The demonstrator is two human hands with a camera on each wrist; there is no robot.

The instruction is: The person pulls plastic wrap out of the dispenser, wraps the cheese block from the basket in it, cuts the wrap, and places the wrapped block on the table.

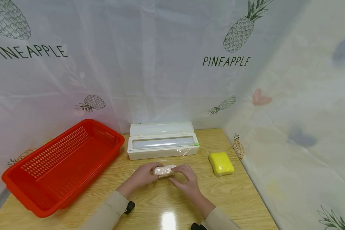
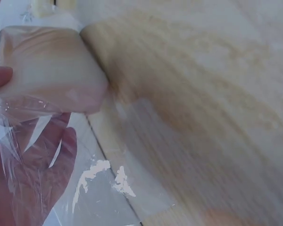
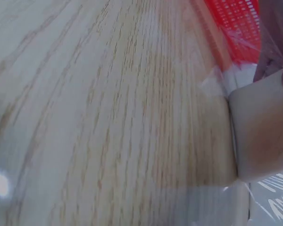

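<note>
The left hand (image 1: 143, 175) pinches the block (image 1: 164, 171), likely to steady it, while the right hand (image 1: 191, 184), fingers spread, meets its other end, the open box (image 1: 164, 152) just beyond them, seemingly for easy reach

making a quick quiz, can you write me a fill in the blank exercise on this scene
1. The basket is coloured ____.
2. In the head view, the yellow block lies to the ____ of the box.
3. In the head view, the left hand holds the ____ end of the pale block.
4. The word printed on the backdrop is ____.

Missing words: red; right; left; PINEAPPLE.
</note>
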